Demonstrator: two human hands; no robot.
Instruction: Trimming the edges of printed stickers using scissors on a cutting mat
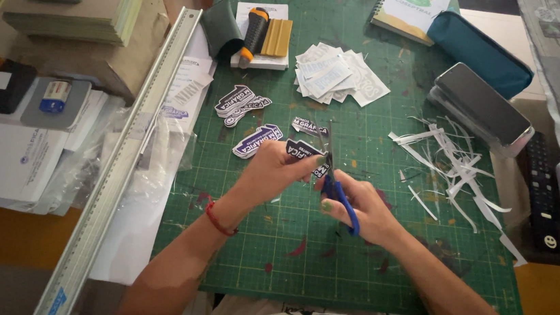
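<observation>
My left hand (272,170) pinches a dark printed sticker (302,150) over the green cutting mat (351,267). My right hand (361,206) grips blue-handled scissors (333,183), whose blades point up beside the sticker. A red cord circles my left wrist. Cut stickers (241,101) lie on the mat just beyond my hands, with another one (256,139) close to my left fingers.
White paper strips (450,167) are scattered at the right. A pile of white paper pieces (336,74), a utility knife (254,35), a teal case (481,54), a phone (483,105), remotes (543,196) and a long metal ruler (125,163) surround the mat.
</observation>
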